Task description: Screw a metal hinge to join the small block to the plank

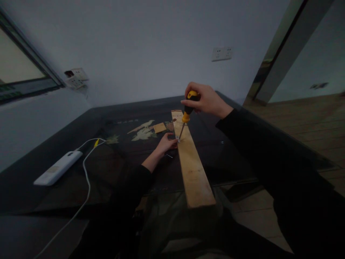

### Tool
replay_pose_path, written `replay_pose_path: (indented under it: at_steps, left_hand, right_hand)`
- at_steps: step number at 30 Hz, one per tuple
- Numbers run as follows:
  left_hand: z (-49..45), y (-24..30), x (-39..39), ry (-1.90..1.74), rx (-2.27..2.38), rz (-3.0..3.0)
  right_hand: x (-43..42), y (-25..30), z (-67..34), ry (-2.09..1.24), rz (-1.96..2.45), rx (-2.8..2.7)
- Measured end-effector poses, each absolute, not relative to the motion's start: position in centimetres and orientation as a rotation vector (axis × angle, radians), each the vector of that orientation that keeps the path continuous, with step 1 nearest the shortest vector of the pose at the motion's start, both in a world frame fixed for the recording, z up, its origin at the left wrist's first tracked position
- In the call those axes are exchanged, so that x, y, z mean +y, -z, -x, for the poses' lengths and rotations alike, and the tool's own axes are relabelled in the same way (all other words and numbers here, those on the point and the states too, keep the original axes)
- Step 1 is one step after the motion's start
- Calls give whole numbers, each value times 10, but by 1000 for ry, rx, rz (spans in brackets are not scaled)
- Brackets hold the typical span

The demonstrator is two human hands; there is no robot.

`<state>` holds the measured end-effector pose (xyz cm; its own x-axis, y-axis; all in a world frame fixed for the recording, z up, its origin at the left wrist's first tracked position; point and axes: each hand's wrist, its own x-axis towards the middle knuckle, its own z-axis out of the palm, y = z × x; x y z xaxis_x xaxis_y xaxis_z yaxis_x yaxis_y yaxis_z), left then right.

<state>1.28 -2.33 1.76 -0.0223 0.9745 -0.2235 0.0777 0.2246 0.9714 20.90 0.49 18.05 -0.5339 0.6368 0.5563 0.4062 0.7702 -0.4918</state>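
We see the screwdriver (187,114) standing nearly upright over the far half of the wooden plank (194,172). Its yellow-and-black handle is uppermost and leans a little toward the table's far right. Its thin shaft slants down and left to a tip set on a small pale screw (177,138) near the plank's left edge.

The plank lies flat on the dark glass table (121,115), its long axis running from the far edge toward the near edge, where its cut end lies at or just past the glass.

The right hand (206,100) is raised above the plank, its wrist coming in from the right in a black sleeve, and its fingers are wrapped tight round the top of the handle. The left hand (166,142) lies low on the table just left of the plank, its forearm reaching in from the near side. Its fingertips are drawn together on the screw at the tip.

A small wood offcut (159,127) lies beyond the left hand. A white power bank (58,167) with its white cable (86,176) sits well apart toward the left edge.
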Motion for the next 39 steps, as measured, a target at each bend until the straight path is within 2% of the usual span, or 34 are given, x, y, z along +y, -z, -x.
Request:
replay_pose_path:
  at_steps: [6,13,17,20,25,27,29,34,36,39]
  left_hand:
    - [-15,-19,-24,-1006,1404,-1072]
    - [-12,-15,-19,-984,1402,-1106]
    - [-13,-15,-20,-984,1410,-1108]
    - [-13,-17,-22,-977,1409,-1117]
    - [-13,-17,-21,-974,1410,-1122]
    - [-12,-16,-20,-973,1406,-1125]
    - [-12,-15,-20,-976,1402,-1124]
    - [-12,-15,-21,-984,1397,-1122]
    - [-12,-15,-20,-984,1398,-1121]
    - [-11,-14,-18,-983,1406,-1123]
  right_hand:
    - [4,-196,-199,-284,882,-2242]
    - [4,-217,-206,-598,956,-2395]
    - [10,-225,-215,-637,900,-2509]
    - [8,-226,-212,-465,967,-2565]
    - [-2,-219,-197,160,1237,-2465]
    - [-2,-218,-193,249,1277,-2432]
    - [2,-220,-194,159,1254,-2495]
    - [15,-232,-206,-298,1016,-2709]
    - [15,-236,-209,-325,977,-2726]
    - [7,-237,-205,-168,1066,-2709]
